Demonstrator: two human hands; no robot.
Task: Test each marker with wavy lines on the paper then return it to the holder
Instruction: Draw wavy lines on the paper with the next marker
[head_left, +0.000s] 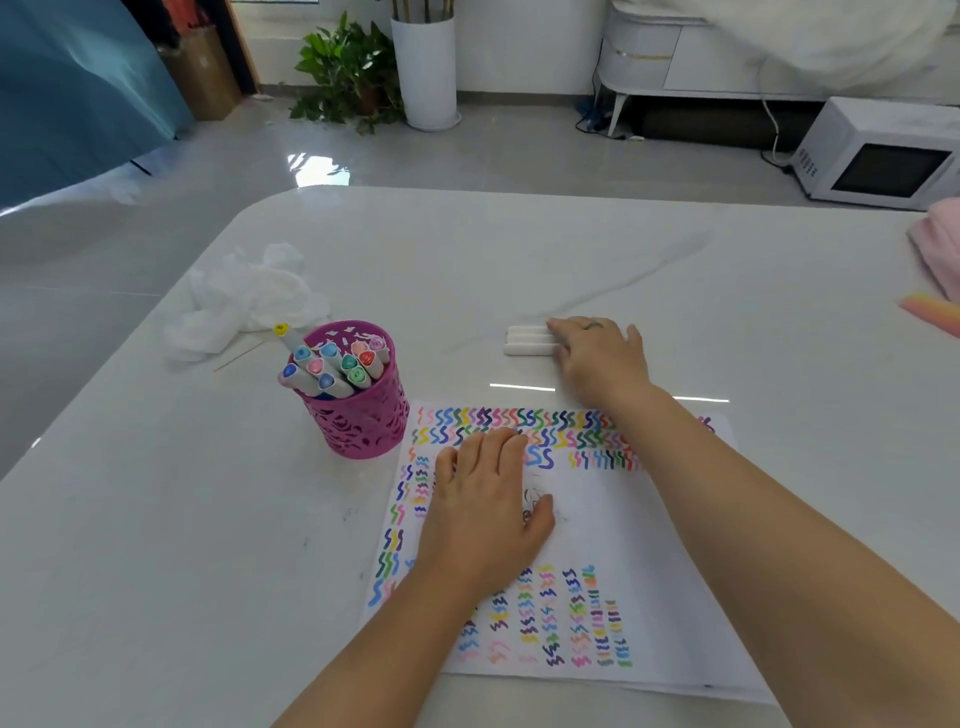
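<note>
A white sheet of paper (613, 540) lies on the table, covered with rows of coloured wavy lines. My left hand (483, 509) rests flat on the paper with fingers straight. A pink perforated holder (358, 415) left of the paper holds several markers (332, 366) with coloured caps. Beyond the paper, three white markers (527, 341) lie side by side. My right hand (597, 358) lies over their right ends, fingers stretched and touching them; I cannot tell if it grips any.
The white marble table (208, 545) has a rounded far-left corner. Crumpled white tissue (244, 299) and a thin wooden stick (239, 356) lie behind the holder. A pink cloth (940, 249) sits at the right edge. A microwave (878, 156) stands on the floor beyond.
</note>
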